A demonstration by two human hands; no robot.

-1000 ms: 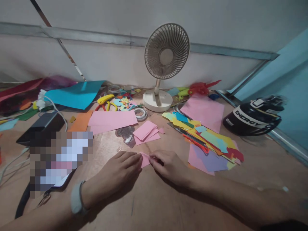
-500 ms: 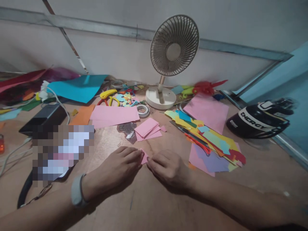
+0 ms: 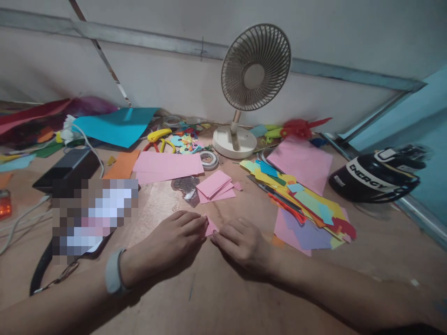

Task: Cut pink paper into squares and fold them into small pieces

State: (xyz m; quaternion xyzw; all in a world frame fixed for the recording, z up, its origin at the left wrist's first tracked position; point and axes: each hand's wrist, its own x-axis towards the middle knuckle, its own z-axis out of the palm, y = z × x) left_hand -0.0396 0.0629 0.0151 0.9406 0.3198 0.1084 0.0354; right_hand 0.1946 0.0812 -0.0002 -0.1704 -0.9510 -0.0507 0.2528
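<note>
Head view: my left hand (image 3: 174, 237) and right hand (image 3: 242, 242) lie palm-down on the surface (image 3: 223, 298), fingertips pinching a small pink paper piece (image 3: 210, 226) between them. Most of the piece is hidden — I judge a fingertip slip could skew its crease, or nudge the pink stack (image 3: 213, 186) just beyond.

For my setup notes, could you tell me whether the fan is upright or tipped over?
Upright: the fan stands on its round base on the table.
</note>
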